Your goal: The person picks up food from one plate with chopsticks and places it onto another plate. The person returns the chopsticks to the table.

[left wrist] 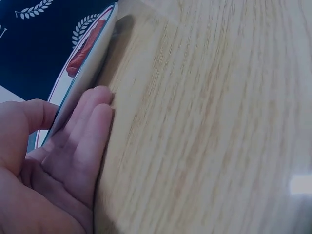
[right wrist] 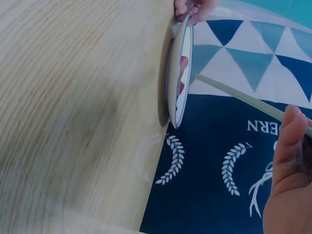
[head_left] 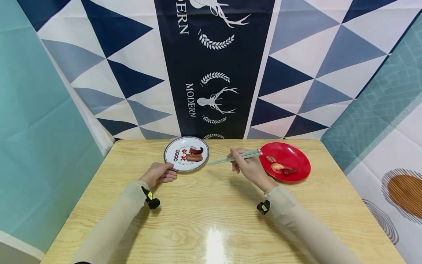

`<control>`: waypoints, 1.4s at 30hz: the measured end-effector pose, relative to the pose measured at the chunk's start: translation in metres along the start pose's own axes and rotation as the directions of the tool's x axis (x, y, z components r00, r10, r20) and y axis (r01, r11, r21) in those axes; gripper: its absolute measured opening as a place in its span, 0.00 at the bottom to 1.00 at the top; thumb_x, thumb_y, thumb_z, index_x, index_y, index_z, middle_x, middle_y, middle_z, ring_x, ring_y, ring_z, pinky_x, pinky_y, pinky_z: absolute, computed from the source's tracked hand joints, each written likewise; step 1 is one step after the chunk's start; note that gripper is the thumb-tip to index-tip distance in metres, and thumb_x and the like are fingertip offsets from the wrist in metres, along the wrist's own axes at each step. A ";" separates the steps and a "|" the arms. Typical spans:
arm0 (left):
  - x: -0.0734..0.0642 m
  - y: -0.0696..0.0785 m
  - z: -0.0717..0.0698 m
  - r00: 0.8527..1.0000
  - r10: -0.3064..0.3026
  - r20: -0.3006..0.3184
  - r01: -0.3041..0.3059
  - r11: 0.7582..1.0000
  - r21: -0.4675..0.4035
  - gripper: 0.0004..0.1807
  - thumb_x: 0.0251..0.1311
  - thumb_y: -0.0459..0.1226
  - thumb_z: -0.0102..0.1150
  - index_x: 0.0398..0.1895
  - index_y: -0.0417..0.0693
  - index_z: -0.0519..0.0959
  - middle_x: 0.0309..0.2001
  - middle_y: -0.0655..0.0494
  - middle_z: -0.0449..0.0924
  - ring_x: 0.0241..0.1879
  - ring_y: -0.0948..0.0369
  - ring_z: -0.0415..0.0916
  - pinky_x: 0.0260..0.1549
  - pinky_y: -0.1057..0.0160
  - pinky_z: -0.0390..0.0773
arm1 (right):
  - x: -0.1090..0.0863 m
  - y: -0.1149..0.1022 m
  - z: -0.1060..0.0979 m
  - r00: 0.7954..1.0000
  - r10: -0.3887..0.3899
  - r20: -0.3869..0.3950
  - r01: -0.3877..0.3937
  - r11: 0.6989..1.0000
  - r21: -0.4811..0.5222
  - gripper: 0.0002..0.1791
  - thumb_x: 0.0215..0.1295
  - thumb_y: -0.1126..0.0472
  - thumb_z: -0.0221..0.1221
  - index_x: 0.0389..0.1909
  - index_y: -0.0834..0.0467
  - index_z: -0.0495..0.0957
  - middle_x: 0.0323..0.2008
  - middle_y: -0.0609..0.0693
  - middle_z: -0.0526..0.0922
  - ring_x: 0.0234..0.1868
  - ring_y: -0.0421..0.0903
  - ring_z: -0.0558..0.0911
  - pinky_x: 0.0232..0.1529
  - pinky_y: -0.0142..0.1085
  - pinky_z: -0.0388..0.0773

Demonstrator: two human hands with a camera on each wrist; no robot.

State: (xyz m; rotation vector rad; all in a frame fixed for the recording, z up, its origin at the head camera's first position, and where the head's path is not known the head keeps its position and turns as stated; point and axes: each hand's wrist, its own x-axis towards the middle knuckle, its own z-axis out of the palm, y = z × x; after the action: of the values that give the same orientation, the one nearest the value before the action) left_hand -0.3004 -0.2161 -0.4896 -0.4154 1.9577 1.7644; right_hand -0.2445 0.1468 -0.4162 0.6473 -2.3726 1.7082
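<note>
A patterned cloth of navy, grey and white triangles (head_left: 132, 55) hangs behind the pale, wood-grained bench (head_left: 184, 220), split down the middle by a dark strip (head_left: 221, 58) printed with white deer heads, leafy sprigs and the word MODERN. A plain teal panel (head_left: 43, 121) closes off the left. Near the back edge of the bench, left of centre, is a round white plate with a thin dark rim and red characters (head_left: 169, 150); on it lie a reddish-brown sausage-like piece (head_left: 194, 157) and, just behind, a dark, curled morsel (head_left: 196, 150). The person's left hand (head_left: 160, 174) pinches this plate's near left rim, thumb over the edge and fingers underneath. The right hand (head_left: 247, 165) has its fingers curled round a pair of pale green chopsticks (head_left: 227, 159), held close together above the bench, tips pointing left, near the white plate. To the right, just beyond that hand, sits a glossy red round plate (head_left: 298, 157) bearing a drumstick-shaped piece (head_left: 284, 168) and a small brown oval piece (head_left: 271, 158) side by side.
</note>
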 end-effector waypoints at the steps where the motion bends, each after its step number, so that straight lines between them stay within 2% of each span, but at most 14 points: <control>1: -0.001 0.001 0.000 1.000 -0.001 -0.004 0.001 1.000 0.022 0.17 0.75 0.42 0.55 0.48 0.34 0.81 0.29 0.53 0.89 0.27 0.64 0.87 0.34 0.67 0.89 | -0.002 -0.001 -0.002 1.000 0.008 -0.003 -0.008 1.000 0.002 0.18 0.82 0.60 0.51 0.38 0.67 0.85 0.22 0.64 0.82 0.19 0.59 0.79 0.20 0.32 0.81; 6: -0.004 0.003 -0.002 1.000 0.013 -0.024 -0.010 0.994 0.107 0.17 0.73 0.43 0.57 0.42 0.35 0.82 0.23 0.55 0.85 0.20 0.64 0.83 0.23 0.69 0.86 | -0.009 0.001 -0.015 1.000 0.008 -0.011 -0.008 1.000 -0.002 0.19 0.81 0.56 0.52 0.39 0.65 0.85 0.21 0.55 0.83 0.18 0.55 0.80 0.20 0.33 0.82; 9: -0.004 0.002 -0.003 0.999 0.018 -0.030 -0.015 0.992 0.126 0.18 0.73 0.45 0.59 0.41 0.36 0.83 0.22 0.55 0.84 0.18 0.65 0.83 0.20 0.69 0.85 | -0.013 0.002 -0.026 1.000 0.000 -0.018 0.000 1.000 -0.022 0.19 0.81 0.55 0.53 0.39 0.64 0.85 0.21 0.54 0.84 0.17 0.52 0.81 0.20 0.34 0.83; 13: -0.003 -0.001 -0.003 1.000 0.024 -0.002 -0.024 0.994 0.107 0.20 0.73 0.47 0.59 0.42 0.37 0.83 0.25 0.55 0.87 0.21 0.64 0.85 0.24 0.68 0.87 | -0.020 0.001 -0.046 0.999 -0.005 -0.039 0.003 0.999 -0.048 0.19 0.82 0.57 0.52 0.38 0.65 0.85 0.21 0.57 0.84 0.17 0.49 0.80 0.20 0.33 0.83; 16: -0.003 -0.002 -0.003 0.999 0.032 -0.002 -0.032 0.997 0.076 0.21 0.74 0.48 0.58 0.43 0.37 0.83 0.27 0.54 0.88 0.24 0.64 0.86 0.29 0.67 0.88 | -0.027 -0.002 -0.064 0.998 -0.002 -0.070 -0.003 0.998 -0.067 0.19 0.82 0.57 0.52 0.35 0.65 0.85 0.18 0.57 0.81 0.13 0.49 0.76 0.13 0.31 0.76; 19: -0.003 -0.003 -0.003 0.999 0.040 -0.022 -0.039 0.997 0.061 0.22 0.75 0.49 0.58 0.45 0.36 0.82 0.27 0.54 0.88 0.26 0.63 0.87 0.32 0.66 0.89 | -0.034 -0.005 -0.080 0.992 -0.004 -0.128 -0.014 0.990 -0.141 0.20 0.81 0.56 0.52 0.31 0.61 0.84 0.14 0.53 0.76 0.11 0.46 0.70 0.10 0.31 0.66; 22: -0.003 -0.003 -0.003 0.999 0.037 -0.031 -0.035 0.998 0.058 0.23 0.75 0.50 0.57 0.47 0.35 0.82 0.28 0.54 0.88 0.27 0.63 0.88 0.33 0.66 0.89 | -0.043 -0.008 -0.093 0.982 -0.010 -0.190 -0.038 0.969 -0.245 0.19 0.81 0.57 0.53 0.30 0.60 0.84 0.13 0.47 0.73 0.12 0.42 0.68 0.11 0.32 0.62; 24: -0.004 -0.004 -0.004 0.999 0.033 -0.023 -0.031 0.998 0.062 0.24 0.75 0.50 0.57 0.48 0.35 0.82 0.29 0.54 0.89 0.28 0.63 0.88 0.33 0.66 0.89 | -0.050 -0.010 -0.101 0.974 -0.003 -0.226 -0.062 0.957 -0.283 0.19 0.81 0.57 0.53 0.31 0.60 0.85 0.14 0.43 0.75 0.13 0.41 0.68 0.12 0.32 0.62; 31: -0.002 -0.008 -0.006 1.000 0.007 -0.017 -0.006 0.999 0.052 0.24 0.75 0.50 0.56 0.49 0.36 0.83 0.28 0.54 0.88 0.27 0.63 0.88 0.33 0.66 0.89 | -0.069 -0.017 -0.125 0.956 0.005 -0.294 -0.085 0.963 -0.257 0.19 0.81 0.58 0.52 0.35 0.64 0.84 0.12 0.46 0.70 0.12 0.42 0.63 0.10 0.36 0.58; 37: -0.003 -0.009 -0.004 1.000 0.021 -0.015 -0.020 0.997 0.072 0.24 0.75 0.51 0.56 0.50 0.36 0.82 0.28 0.56 0.88 0.27 0.64 0.87 0.32 0.67 0.89 | -0.082 -0.019 -0.142 0.941 0.000 -0.337 -0.093 0.961 -0.260 0.18 0.81 0.59 0.52 0.36 0.67 0.84 0.12 0.45 0.71 0.12 0.42 0.64 0.12 0.37 0.61; 42: -0.004 -0.009 -0.003 0.999 0.029 -0.020 -0.027 0.997 0.078 0.24 0.76 0.51 0.55 0.49 0.37 0.82 0.29 0.56 0.88 0.27 0.65 0.86 0.31 0.68 0.88 | -0.093 -0.018 -0.152 0.930 0.032 -0.367 -0.134 0.957 -0.257 0.17 0.81 0.58 0.52 0.36 0.66 0.83 0.12 0.45 0.70 0.12 0.42 0.65 0.11 0.38 0.60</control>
State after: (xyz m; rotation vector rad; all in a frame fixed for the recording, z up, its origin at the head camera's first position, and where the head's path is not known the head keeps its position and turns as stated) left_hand -0.2929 -0.2201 -0.4951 -0.3829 2.0485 1.7009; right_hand -0.1729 0.3073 -0.3822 0.1704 -2.3321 1.3393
